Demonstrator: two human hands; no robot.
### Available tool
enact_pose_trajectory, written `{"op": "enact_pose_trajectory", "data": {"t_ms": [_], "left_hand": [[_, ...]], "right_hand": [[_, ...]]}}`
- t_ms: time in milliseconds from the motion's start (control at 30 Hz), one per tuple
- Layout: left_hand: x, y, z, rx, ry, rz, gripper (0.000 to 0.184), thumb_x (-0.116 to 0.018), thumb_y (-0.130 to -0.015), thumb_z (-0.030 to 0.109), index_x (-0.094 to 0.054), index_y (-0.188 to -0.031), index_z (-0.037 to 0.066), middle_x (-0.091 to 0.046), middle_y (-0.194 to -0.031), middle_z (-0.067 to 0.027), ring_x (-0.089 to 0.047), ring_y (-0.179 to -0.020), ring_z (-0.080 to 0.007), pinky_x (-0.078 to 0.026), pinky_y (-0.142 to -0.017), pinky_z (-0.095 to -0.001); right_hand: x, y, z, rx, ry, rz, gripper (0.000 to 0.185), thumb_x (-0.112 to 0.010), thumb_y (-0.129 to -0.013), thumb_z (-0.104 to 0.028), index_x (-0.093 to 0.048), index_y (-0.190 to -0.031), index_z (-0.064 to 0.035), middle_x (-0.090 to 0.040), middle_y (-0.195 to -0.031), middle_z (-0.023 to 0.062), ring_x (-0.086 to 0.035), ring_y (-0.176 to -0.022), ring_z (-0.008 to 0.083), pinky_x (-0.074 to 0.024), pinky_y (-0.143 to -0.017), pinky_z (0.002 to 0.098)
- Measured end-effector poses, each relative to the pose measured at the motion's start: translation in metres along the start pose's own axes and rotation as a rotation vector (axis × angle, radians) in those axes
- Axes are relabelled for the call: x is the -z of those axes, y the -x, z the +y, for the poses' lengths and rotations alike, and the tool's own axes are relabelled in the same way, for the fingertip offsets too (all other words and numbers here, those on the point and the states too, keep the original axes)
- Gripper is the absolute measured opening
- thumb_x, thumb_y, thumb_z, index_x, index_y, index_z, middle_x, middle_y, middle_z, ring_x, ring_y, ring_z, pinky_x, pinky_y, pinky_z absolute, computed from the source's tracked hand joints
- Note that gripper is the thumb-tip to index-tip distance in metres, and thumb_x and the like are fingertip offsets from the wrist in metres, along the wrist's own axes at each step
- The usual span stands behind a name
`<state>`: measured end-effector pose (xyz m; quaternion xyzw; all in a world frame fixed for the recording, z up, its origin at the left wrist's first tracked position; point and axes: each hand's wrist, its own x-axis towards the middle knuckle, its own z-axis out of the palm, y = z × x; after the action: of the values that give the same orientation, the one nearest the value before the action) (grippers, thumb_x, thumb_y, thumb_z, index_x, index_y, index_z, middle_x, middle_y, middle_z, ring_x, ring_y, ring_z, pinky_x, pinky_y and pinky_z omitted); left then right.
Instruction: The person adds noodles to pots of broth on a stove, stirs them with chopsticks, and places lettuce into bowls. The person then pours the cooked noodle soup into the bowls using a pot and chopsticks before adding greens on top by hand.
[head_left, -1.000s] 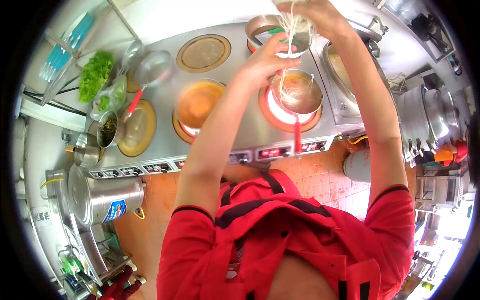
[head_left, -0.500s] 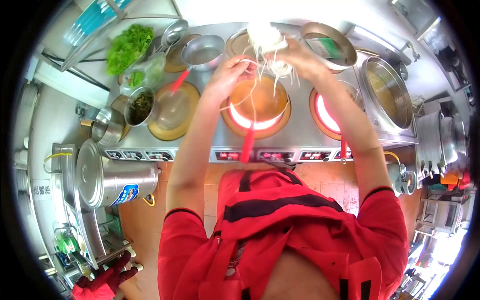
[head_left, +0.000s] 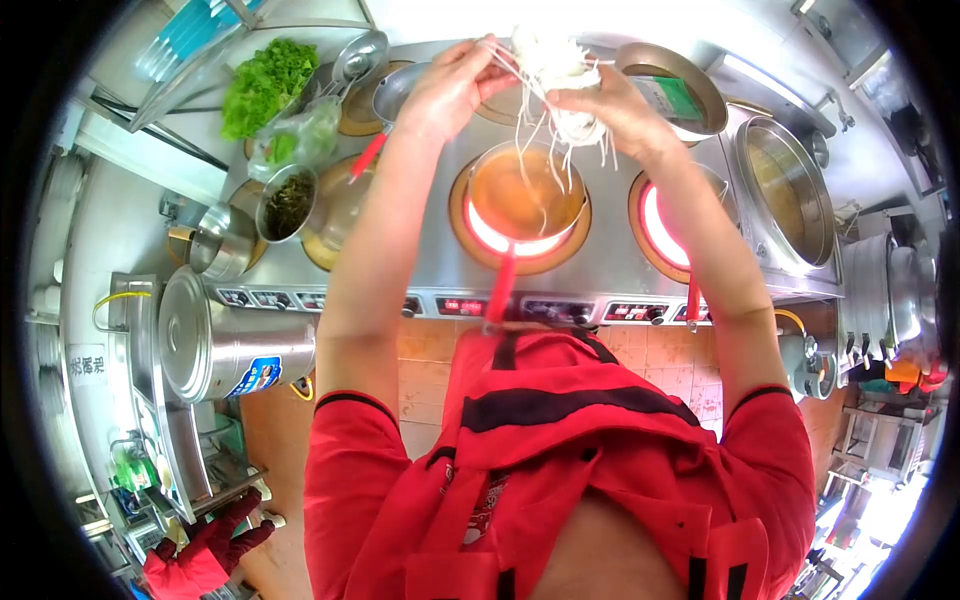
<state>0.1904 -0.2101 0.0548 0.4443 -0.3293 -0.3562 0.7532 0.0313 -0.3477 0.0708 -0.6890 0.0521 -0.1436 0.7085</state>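
My right hand [head_left: 618,112] is closed round a bundle of white noodles [head_left: 560,75], with loose strands hanging down. A few of those strands are pinched in the fingers of my left hand [head_left: 455,88], which pulls them taut to the left. Below both hands a saucepan [head_left: 528,190] of orange-brown broth sits over a glowing burner, its red handle [head_left: 502,290] pointing toward me. Some strands dangle above the broth; whether one reaches into it I cannot tell.
A second burner [head_left: 655,225] glows to the right, partly behind my right forearm. Further right stands a large steel pot [head_left: 785,190]. Leafy lettuce [head_left: 268,85], a ladle [head_left: 358,60] and a small pot of dark greens [head_left: 288,203] are left. Another person in red [head_left: 205,560] is at lower left.
My left hand has moved up and away from the saucepan, drawing strands out from the bundle. My right hand and the noodles have shifted slightly right, and the camera view has moved a little.
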Motion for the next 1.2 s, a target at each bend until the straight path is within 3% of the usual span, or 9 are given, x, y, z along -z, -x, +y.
{"op": "enact_pose_trajectory", "data": {"t_ms": [133,533,600,733,833,967,1067,1167,1200], "left_hand": [[-0.012,-0.004,0.015,-0.036,0.013,-0.022,0.026,-0.05,-0.094,0.019,-0.054,-0.103,-0.005,-0.06,-0.099,-0.0131,-0.06,-0.093,-0.0226,-0.051,-0.088,-0.0365],[0.029,0.037,-0.093,0.161,0.198,0.046,0.023,-0.051,-0.093,0.013,-0.052,-0.107,-0.005,-0.061,-0.1,-0.0144,-0.062,-0.09,-0.0239,-0.054,-0.084,-0.0385],[0.044,0.046,-0.119,0.262,0.035,0.022,0.022,-0.052,-0.092,0.013,-0.054,-0.108,-0.003,-0.06,-0.102,-0.0128,-0.062,-0.093,-0.0225,-0.054,-0.083,-0.0354],[0.04,0.066,-0.135,0.544,-0.209,-0.006,0.02,-0.056,-0.089,0.012,-0.054,-0.104,-0.001,-0.058,-0.096,-0.0096,-0.061,-0.091,-0.0197,-0.054,-0.083,-0.0315],[0.042,0.074,-0.149,0.521,-0.212,-0.089,0.02,-0.059,-0.087,0.012,-0.054,-0.101,-0.002,-0.057,-0.094,-0.0083,-0.061,-0.09,-0.0178,-0.053,-0.082,-0.0292],[0.062,0.071,-0.164,0.433,-0.287,-0.184,0.028,-0.06,-0.088,0.012,-0.052,-0.111,-0.002,-0.055,-0.101,-0.0076,-0.059,-0.092,-0.0154,-0.052,-0.082,-0.0265],[0.051,0.072,-0.15,0.613,-0.368,-0.289,0.047,-0.068,-0.081,0.017,-0.049,-0.121,0.001,-0.057,-0.104,-0.0096,-0.059,-0.095,-0.0212,-0.049,-0.089,-0.0321],[0.031,0.077,-0.131,-0.206,-1.281,-0.138,0.066,-0.075,-0.071,0.022,-0.046,-0.128,0.005,-0.057,-0.112,-0.0127,-0.058,-0.098,-0.03,-0.043,-0.095,-0.0374],[0.027,0.075,-0.13,-0.224,-1.265,-0.079,0.069,-0.076,-0.068,0.023,-0.046,-0.128,0.007,-0.056,-0.114,-0.0135,-0.056,-0.101,-0.0318,-0.041,-0.096,-0.0381]], "right_hand": [[0.009,-0.003,-0.025,0.027,0.034,-0.083,0.055,-0.073,-0.075,-0.016,-0.047,-0.12,0.0037,-0.061,-0.096,0.0102,-0.062,-0.081,0.0163,-0.0533,-0.069,0.0285],[0.016,0.008,0.058,-0.222,0.167,-0.168,0.065,-0.073,-0.069,-0.011,-0.043,-0.124,0.0065,-0.059,-0.108,0.0118,-0.059,-0.093,0.0168,-0.0496,-0.081,0.0287],[0.016,0.006,0.07,-0.288,0.236,-0.203,0.07,-0.072,-0.067,-0.015,-0.042,-0.127,0.0052,-0.059,-0.109,0.0125,-0.059,-0.096,0.019,-0.0488,-0.082,0.0296],[0.015,0.006,0.099,-0.182,0.715,-0.159,0.066,-0.071,-0.066,-0.022,-0.047,-0.124,-0.0002,-0.06,-0.109,0.015,-0.059,-0.099,0.027,-0.0461,-0.086,0.0358],[0.02,-0.003,0.124,-0.183,1.026,-0.25,0.06,-0.069,-0.067,-0.022,-0.048,-0.12,-0.0023,-0.06,-0.107,0.0176,-0.059,-0.1,0.0307,-0.0461,-0.086,0.0391],[0.011,0.002,0.119,-0.31,1.346,-0.216,0.058,-0.065,-0.07,-0.018,-0.045,-0.124,-0.0077,-0.061,-0.106,0.0164,-0.058,-0.101,0.0317,-0.0471,-0.085,0.0431],[0.002,0.001,0.11,-0.347,1.418,-0.267,0.055,-0.065,-0.071,-0.019,-0.046,-0.123,-0.0096,-0.062,-0.103,0.0149,-0.059,-0.098,0.0319,-0.0481,-0.082,0.044],[-0.006,0.001,0.1,-0.395,1.283,-0.285,0.055,-0.066,-0.071,-0.019,-0.046,-0.123,-0.0121,-0.063,-0.1,0.013,-0.06,-0.095,0.0329,-0.0488,-0.08,0.0425],[-0.002,0.001,0.11,-0.288,1.278,-0.303,0.056,-0.066,-0.071,-0.019,-0.046,-0.123,-0.0112,-0.064,-0.098,0.0133,-0.061,-0.094,0.0327,-0.0488,-0.079,0.0417]]}}
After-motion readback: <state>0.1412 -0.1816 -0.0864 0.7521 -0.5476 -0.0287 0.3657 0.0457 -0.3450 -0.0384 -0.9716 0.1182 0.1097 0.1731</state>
